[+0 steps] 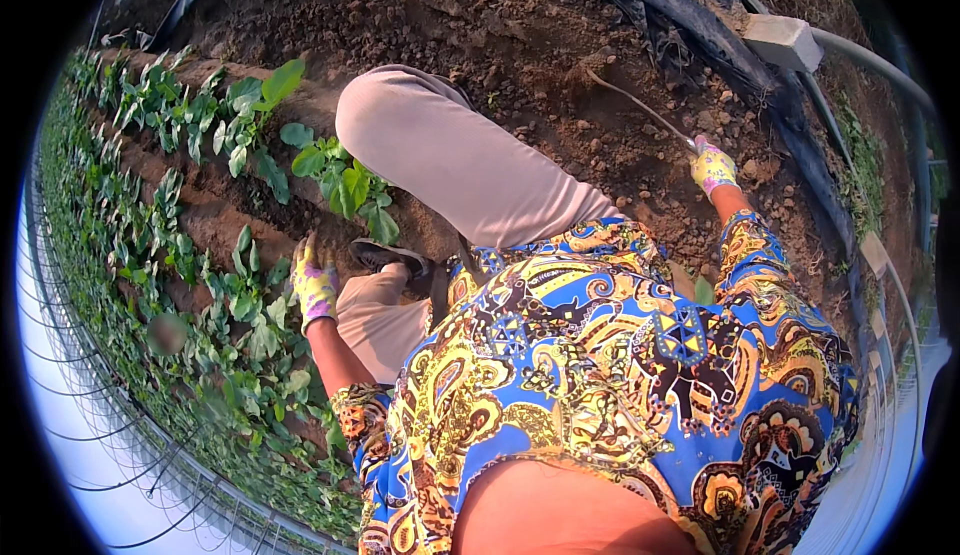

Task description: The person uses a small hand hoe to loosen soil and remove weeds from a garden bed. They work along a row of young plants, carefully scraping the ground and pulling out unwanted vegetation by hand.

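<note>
My right hand (712, 167), in a yellow floral glove, grips the handle end of a thin metal hand tool (646, 109). The tool's curved far end touches or lies in the loose brown soil (525, 37); its tip is hard to make out. My left hand (313, 279), in a matching glove, is by my lower leg at the edge of the leafy green plants (247, 307). Its fingers are apart and no object shows in it. Before my bent knee grows a small plant with bright green leaves (346, 184).
Black plastic sheeting (795, 116) runs along the right side. Past it, a pale block (781, 43) sits on a bent pipe (874, 67). Rows of plants fill the left, with thin hoops (135, 484) beyond. My shoe (390, 256) stands beside the row.
</note>
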Tool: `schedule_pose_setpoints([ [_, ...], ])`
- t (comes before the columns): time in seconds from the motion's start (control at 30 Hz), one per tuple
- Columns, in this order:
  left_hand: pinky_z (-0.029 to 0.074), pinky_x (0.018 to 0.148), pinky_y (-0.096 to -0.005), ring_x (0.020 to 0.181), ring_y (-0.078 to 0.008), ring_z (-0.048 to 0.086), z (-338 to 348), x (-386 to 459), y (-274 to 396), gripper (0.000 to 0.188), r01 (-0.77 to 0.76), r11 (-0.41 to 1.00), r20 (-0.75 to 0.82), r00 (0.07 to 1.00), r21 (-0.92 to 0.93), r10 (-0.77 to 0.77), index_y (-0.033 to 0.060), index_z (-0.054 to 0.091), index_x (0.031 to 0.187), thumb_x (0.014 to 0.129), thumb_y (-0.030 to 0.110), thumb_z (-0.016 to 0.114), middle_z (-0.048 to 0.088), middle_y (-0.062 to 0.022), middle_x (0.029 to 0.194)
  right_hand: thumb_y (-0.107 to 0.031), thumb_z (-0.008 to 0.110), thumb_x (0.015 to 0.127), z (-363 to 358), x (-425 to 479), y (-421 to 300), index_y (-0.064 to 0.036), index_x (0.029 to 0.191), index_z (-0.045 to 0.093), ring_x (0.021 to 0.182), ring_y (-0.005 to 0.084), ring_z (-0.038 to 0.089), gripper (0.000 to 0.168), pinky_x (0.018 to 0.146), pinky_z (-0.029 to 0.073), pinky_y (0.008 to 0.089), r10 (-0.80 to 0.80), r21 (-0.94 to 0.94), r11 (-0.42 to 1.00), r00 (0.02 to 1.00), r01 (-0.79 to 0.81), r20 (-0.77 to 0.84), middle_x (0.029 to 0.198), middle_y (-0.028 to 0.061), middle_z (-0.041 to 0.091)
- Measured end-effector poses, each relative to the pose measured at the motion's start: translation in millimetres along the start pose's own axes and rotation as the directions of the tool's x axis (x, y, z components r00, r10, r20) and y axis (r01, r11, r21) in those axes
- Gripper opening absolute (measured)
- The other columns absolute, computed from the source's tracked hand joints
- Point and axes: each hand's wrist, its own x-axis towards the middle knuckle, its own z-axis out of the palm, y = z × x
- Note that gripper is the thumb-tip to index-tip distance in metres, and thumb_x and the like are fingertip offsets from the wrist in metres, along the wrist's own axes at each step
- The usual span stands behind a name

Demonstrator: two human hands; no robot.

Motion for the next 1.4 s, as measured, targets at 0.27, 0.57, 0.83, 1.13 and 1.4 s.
schedule_pose_setpoints([
  [0.27,0.038,0.097,-0.0402,0.116,-0.0328,0.047,5.6,8.5,8.6,0.043,-0.030,0.999,-0.004,1.000,0.019,0.030,0.0142,0.052,0.122,0.082,0.026,0.059,0.050,-0.0145,0.126,-0.029,0.056,0.084,-8.8,-71.6,71.7,-0.011,0.102,0.055,0.090,0.0352,0.060,0.026,0.074,0.047,0.0430,0.252,-0.048,0.967,0.966,-0.249,0.057,0.096,0.0149,0.063],
  [0.57,0.040,0.095,-0.0394,0.114,-0.0320,0.049,13.0,12.4,27.9,0.043,-0.041,0.994,-0.001,0.999,-0.103,0.041,0.0122,0.054,0.120,0.081,0.029,0.062,0.051,-0.0148,0.124,-0.037,0.051,0.086,-6.5,1.7,-89.0,-0.006,0.104,0.052,0.094,0.0359,0.058,0.036,0.080,0.046,0.0440,-0.212,0.122,0.971,0.976,0.204,0.053,0.099,0.0184,0.061],
  [0.83,0.042,0.092,-0.0379,0.111,-0.0315,0.051,9.2,5.4,19.2,0.042,-0.043,0.999,0.045,0.998,-0.011,0.044,0.0123,0.053,0.121,0.084,0.032,0.058,0.053,-0.0130,0.123,-0.038,0.047,0.088,84.2,-38.3,-14.2,-0.005,0.116,0.050,0.106,0.0365,0.055,0.044,0.088,0.044,0.0438,-0.003,0.122,0.991,0.911,-0.052,0.412,0.112,0.0215,0.057],
  [1.13,0.042,0.093,-0.0383,0.111,-0.0330,0.051,14.5,0.7,18.7,0.042,-0.028,0.998,0.087,0.996,-0.050,0.033,0.0107,0.053,0.120,0.083,0.029,0.059,0.054,-0.0152,0.121,-0.039,0.052,0.083,50.8,-116.1,46.8,-0.008,0.110,0.062,0.106,0.0298,0.057,0.042,0.090,0.044,0.0394,0.216,-0.141,0.976,0.826,-0.167,0.520,0.115,0.0143,0.059],
  [1.4,0.041,0.094,-0.0362,0.112,-0.0316,0.051,15.0,2.4,26.9,0.042,-0.024,0.999,0.093,0.995,-0.039,0.028,0.0090,0.054,0.121,0.084,0.028,0.059,0.055,-0.0142,0.121,-0.052,0.040,0.087,7.3,-11.7,-84.7,-0.005,0.104,0.055,0.095,0.0385,0.057,0.052,0.082,0.043,0.0457,-0.171,0.162,0.974,0.982,0.158,0.075,0.096,0.0223,0.062],
])
